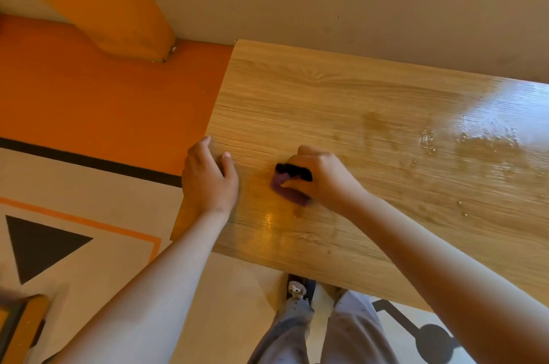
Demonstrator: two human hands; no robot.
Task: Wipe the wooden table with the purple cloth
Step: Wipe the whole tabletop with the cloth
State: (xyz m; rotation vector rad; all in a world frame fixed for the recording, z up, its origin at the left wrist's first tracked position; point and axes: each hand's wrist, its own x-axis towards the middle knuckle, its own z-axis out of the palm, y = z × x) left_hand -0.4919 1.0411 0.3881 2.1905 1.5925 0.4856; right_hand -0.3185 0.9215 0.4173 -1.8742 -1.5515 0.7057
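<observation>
My right fingers are curled tight round the purple cloth. They bunch it into a wad under my right hand and press it onto the wooden bench, near its left end. A dark part of the cloth shows between the fingers. My left fingers bend over the left edge of the bench with the thumb lying on top, so my left hand holds that edge, just beside the cloth but apart from it. Further right, the top shines with wet streaks and droplets. Beyond the left edge lies an orange surface. Below the near edge I see my 2 trouser legs and 1 shoe.
</observation>
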